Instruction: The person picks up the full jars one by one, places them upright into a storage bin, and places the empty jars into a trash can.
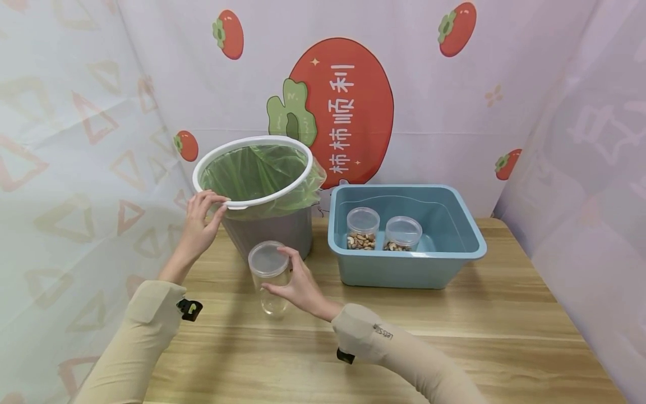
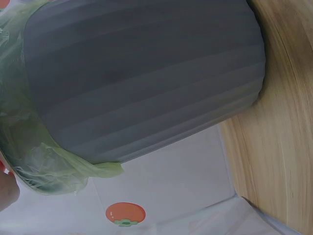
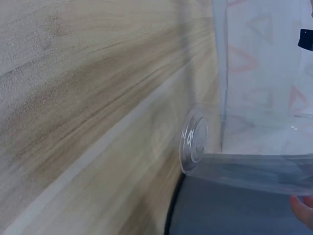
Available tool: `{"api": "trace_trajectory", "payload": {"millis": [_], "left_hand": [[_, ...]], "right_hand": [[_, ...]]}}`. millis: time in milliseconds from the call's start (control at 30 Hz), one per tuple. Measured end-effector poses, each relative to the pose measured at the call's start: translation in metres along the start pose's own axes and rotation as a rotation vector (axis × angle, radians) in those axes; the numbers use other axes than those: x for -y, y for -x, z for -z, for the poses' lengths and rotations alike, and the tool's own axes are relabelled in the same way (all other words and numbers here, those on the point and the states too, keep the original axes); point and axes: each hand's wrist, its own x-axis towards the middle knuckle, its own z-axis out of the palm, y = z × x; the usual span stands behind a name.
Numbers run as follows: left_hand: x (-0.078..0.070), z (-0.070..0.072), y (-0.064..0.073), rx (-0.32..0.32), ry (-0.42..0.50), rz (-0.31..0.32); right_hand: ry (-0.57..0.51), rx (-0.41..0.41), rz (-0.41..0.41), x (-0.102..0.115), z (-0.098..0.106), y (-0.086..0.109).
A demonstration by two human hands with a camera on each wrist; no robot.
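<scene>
A grey trash can (image 1: 298,233) with a white rim (image 1: 259,200) is lined with a green plastic bag (image 1: 237,174) and stands tilted in the head view. The left hand (image 1: 199,227) holds its near-left rim; only a bit of that hand (image 2: 7,188) appears in the left wrist view. In front of the can, the right hand (image 1: 303,286) grips a clear lidded jar (image 1: 269,275) around its upper side. That jar looks empty, and its round base (image 3: 194,142) shows in the right wrist view. Whether the base touches the table cannot be told.
A blue plastic bin (image 1: 398,272) stands right of the can. Inside it are two lidded jars of nuts, one on the left (image 1: 362,230) and one beside it (image 1: 402,233). The wooden table (image 1: 479,336) is bounded by printed cloth behind and at both sides.
</scene>
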Motion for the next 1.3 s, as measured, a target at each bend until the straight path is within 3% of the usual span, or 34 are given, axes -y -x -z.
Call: {"api": "trace_trajectory", "payload": {"millis": [333,933,1300], "left_hand": [[0.000,-0.001,0.000,-0.012,-0.006,-0.001],[0.000,0.000,0.000,-0.008,-0.002,0.014],[-0.001,0.000,0.000,-0.009,0.000,0.020]], "right_hand": [[0.044,-0.071,0.111,0.005,0.022,-0.004],[-0.008,-0.141,0.202,0.020,0.070,-0.023],[-0.050,-0.132,0.188,0.047,0.102,-0.036]]}}
